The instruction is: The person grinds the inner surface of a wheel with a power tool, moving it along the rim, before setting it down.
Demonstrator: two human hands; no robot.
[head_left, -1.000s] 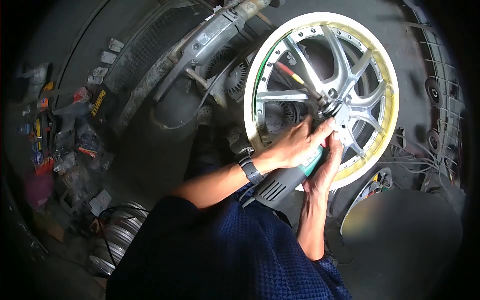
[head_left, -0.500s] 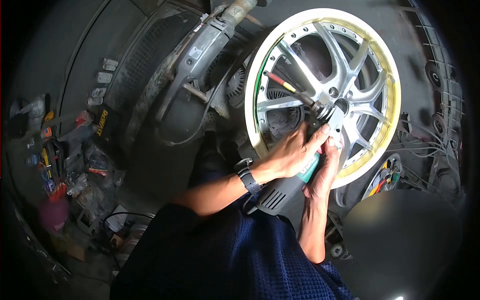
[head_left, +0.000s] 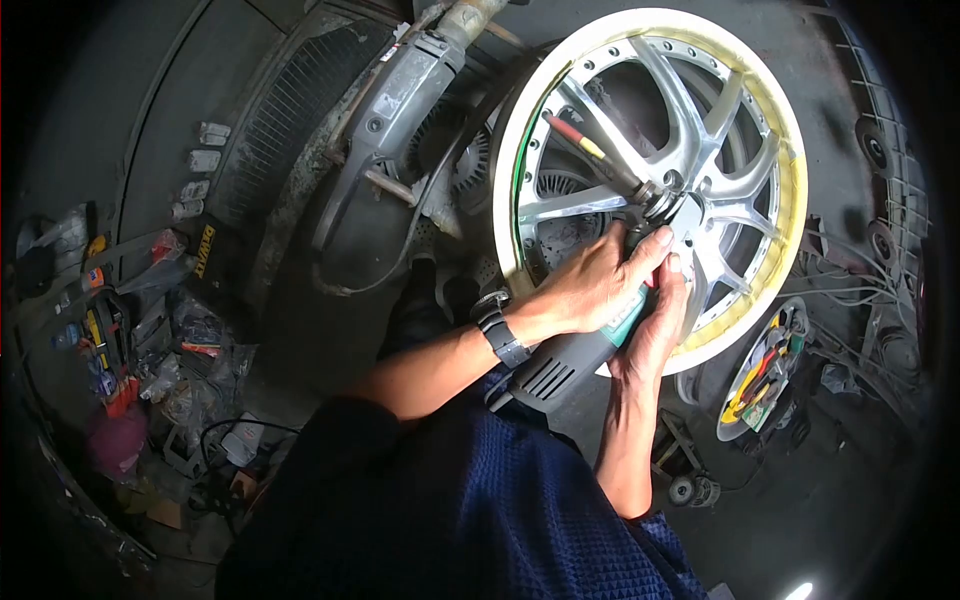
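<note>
A silver alloy wheel (head_left: 745, 160) with a pale taped rim stands upright ahead of me. Both my hands grip a grey and green power tool (head_left: 565, 362) whose head is pressed against the wheel's hub. My left hand (head_left: 600, 280), with a watch at the wrist, wraps over the tool's front body. From below, my right hand (head_left: 655, 330) holds the same body. A side handle with red and yellow bands (head_left: 580, 140) sticks out up-left from the tool head, across the spokes.
A large dusty machine (head_left: 380, 110) with a metal grille stands left of the wheel. Tools and bags (head_left: 140, 330) clutter the floor on the left. A round tray of hand tools (head_left: 765, 375) lies right of my arm, cables (head_left: 860, 310) beyond it.
The tool head and both hands shifted slightly up and right along the hub. The view moved, bringing the tray of hand tools into sight at the lower right.
</note>
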